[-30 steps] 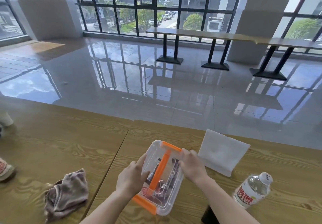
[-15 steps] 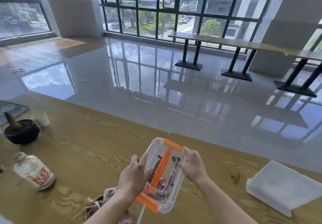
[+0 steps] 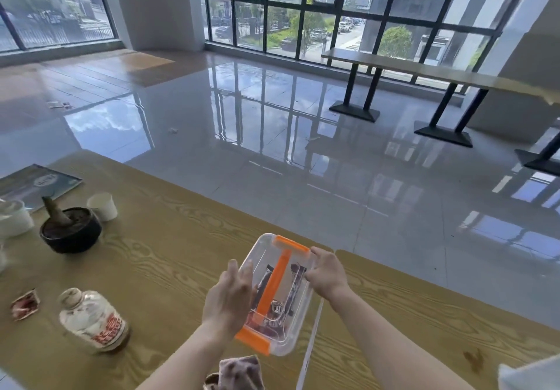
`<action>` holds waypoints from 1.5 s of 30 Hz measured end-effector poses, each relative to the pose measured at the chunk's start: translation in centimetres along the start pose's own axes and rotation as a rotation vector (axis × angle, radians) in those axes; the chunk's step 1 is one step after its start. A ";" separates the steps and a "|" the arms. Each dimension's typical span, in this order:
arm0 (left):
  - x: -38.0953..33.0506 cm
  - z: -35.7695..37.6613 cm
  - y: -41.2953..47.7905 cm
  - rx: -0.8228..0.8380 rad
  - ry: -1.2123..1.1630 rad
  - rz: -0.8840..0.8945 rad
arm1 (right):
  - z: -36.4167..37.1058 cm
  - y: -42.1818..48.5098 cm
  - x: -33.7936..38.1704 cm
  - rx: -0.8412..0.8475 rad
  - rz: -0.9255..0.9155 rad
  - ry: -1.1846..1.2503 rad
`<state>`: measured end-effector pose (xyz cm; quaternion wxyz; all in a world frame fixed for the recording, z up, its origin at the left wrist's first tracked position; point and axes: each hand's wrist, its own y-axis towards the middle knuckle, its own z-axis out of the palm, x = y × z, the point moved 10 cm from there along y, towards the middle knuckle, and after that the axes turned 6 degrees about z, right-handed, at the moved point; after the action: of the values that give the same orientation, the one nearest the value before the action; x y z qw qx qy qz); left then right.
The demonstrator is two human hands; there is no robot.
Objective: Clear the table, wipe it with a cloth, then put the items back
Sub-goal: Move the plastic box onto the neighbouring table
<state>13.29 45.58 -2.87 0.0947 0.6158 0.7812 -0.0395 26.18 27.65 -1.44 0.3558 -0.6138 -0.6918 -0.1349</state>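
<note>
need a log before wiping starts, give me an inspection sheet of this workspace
surface: wooden table, dark stain at near right
job's things: clear box with orange handle, between both hands; brown cloth at near edge
clutter: bottle on its side, black bowl with pestle, paper cup, booklet, red packet
hands: left hand flat against box's left side; right hand fingers curled on its right rim
cables: nothing seen
surroundings: glossy floor, windows, long bench
</note>
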 end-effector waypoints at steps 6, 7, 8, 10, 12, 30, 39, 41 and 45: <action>3.4 1.1 1.7 0.022 0.054 -0.034 | 3.7 3.3 1.8 0.075 0.002 -0.022; 3.9 1.3 1.9 0.018 0.065 -0.035 | 4.2 3.7 2.0 0.083 0.006 -0.023; 4.2 1.4 2.1 0.011 0.075 -0.033 | 4.6 4.0 2.2 0.089 0.007 -0.025; 5.0 1.5 2.4 0.000 0.092 -0.035 | 5.3 4.6 2.5 0.090 0.008 -0.029; 5.6 1.6 2.6 -0.005 0.100 -0.047 | 6.0 5.1 2.7 0.086 0.004 -0.035; 10.6 1.0 3.2 0.005 0.024 -0.170 | 8.9 5.9 6.4 0.126 -0.036 0.058; 15.0 -0.2 3.6 -0.026 -0.017 -0.290 | 12.9 5.6 9.1 0.206 -0.064 0.090; 15.3 -0.1 3.6 -0.024 -0.010 -0.293 | 13.5 6.0 9.0 0.208 -0.069 0.084; 15.5 0.3 3.6 -0.017 0.007 -0.283 | 13.0 5.3 9.6 0.220 -0.072 0.086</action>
<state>13.40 61.15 -6.01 0.0904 0.4990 0.8608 -0.0436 26.97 44.11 -5.68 0.4451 -0.5395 -0.7081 -0.0971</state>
